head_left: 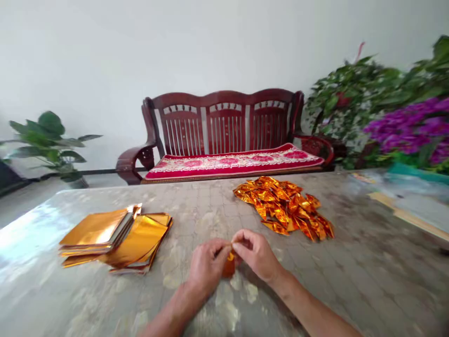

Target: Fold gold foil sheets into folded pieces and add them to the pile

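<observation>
Near the middle of the table's (368, 271) front edge, the left hand (206, 267) and right hand (257, 255) both pinch one small gold foil piece (229, 263) between their fingertips. A stack of foil sheets (115, 236) lies toward the left edge. A heap of folded foil pieces (285, 207) sits toward the far edge.

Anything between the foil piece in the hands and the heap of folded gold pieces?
Nothing visible. Left hand and right hand pinch a small gold foil piece; only bare mottled stone table lies between it and the heap of folded gold foil pieces. The stack of flat gold foil sheets sits off left.
</observation>
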`<state>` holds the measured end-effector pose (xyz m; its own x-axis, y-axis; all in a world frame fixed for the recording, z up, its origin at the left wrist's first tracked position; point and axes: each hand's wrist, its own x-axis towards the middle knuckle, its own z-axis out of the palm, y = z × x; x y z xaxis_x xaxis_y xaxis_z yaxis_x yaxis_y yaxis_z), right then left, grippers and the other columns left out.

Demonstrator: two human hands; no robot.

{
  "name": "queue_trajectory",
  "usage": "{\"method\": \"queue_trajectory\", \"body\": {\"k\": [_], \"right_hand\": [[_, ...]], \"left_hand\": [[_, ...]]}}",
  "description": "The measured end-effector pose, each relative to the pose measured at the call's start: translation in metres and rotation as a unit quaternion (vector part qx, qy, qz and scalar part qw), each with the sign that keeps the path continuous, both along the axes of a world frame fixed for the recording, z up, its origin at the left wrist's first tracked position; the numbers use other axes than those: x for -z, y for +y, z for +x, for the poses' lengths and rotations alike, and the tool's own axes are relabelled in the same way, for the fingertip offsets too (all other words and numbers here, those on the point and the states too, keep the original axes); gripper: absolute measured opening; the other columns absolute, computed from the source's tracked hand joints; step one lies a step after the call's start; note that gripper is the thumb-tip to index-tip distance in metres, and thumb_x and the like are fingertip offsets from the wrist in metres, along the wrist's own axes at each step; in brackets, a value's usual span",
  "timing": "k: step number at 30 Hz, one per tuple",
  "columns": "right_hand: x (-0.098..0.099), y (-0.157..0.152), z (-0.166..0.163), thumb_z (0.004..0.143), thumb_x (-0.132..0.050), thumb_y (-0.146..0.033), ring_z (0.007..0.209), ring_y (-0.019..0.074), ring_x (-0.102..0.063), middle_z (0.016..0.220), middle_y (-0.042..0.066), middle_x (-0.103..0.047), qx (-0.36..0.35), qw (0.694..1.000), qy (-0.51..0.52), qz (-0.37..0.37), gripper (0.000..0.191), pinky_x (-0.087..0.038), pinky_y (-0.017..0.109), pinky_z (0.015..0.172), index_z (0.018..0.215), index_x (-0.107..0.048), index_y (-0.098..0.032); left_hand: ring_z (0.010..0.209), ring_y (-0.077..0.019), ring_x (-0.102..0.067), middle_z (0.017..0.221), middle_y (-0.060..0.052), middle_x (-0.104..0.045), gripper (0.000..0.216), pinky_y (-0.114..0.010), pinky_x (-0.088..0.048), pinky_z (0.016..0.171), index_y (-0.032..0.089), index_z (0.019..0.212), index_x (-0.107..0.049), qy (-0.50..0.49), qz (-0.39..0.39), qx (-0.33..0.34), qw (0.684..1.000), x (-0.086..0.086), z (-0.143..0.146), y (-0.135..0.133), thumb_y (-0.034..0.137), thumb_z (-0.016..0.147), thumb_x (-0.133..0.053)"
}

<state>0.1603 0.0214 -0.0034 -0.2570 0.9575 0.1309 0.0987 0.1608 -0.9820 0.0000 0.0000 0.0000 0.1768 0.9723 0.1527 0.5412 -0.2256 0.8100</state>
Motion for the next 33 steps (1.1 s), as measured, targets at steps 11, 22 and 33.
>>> {"method": "queue_trajectory", "body": {"k": [11, 22, 33], "right_hand": [[0.004, 0.000, -0.001, 0.077, -0.069, -0.048, 0.050, 0.0118, -0.055, 0.058, -0.004, -0.059, 0.003, 0.984, 0.133, -0.120, 0.031, -0.048, 0.023, 0.048, 0.077, -0.058, -0.019], [0.009, 0.001, -0.004, 0.086, -0.059, -0.040, 0.046, 0.0102, -0.046, 0.051, -0.006, -0.051, 0.065, 0.997, 0.034, 0.006, 0.024, -0.038, 0.021, 0.046, 0.073, -0.055, -0.020], [0.015, 0.010, 0.001, 0.082, -0.066, -0.046, 0.049, 0.0130, -0.052, 0.055, -0.004, -0.056, 0.138, 0.988, 0.074, 0.010, 0.028, -0.043, 0.023, 0.048, 0.072, -0.058, -0.020]], "left_hand": [[0.065, -0.0153, -0.061, 0.067, 0.000, -0.068, 0.031, -0.023, -0.036, 0.060, 0.018, 0.074, -0.071, -0.002, -0.024, -0.046, 0.999, 0.003, 0.004, 0.003, 0.035, 0.090, -0.050], [0.066, -0.0151, -0.062, 0.074, 0.002, -0.072, 0.022, -0.023, -0.037, 0.062, 0.022, 0.080, -0.073, 0.019, -0.016, -0.075, 0.997, 0.003, 0.006, 0.003, 0.031, 0.085, -0.054], [0.089, -0.0225, -0.065, 0.092, -0.003, -0.073, 0.019, -0.032, -0.046, 0.080, 0.023, 0.094, -0.072, -0.042, 0.080, -0.111, 0.990, 0.007, 0.001, 0.008, 0.030, 0.077, -0.067]]}}
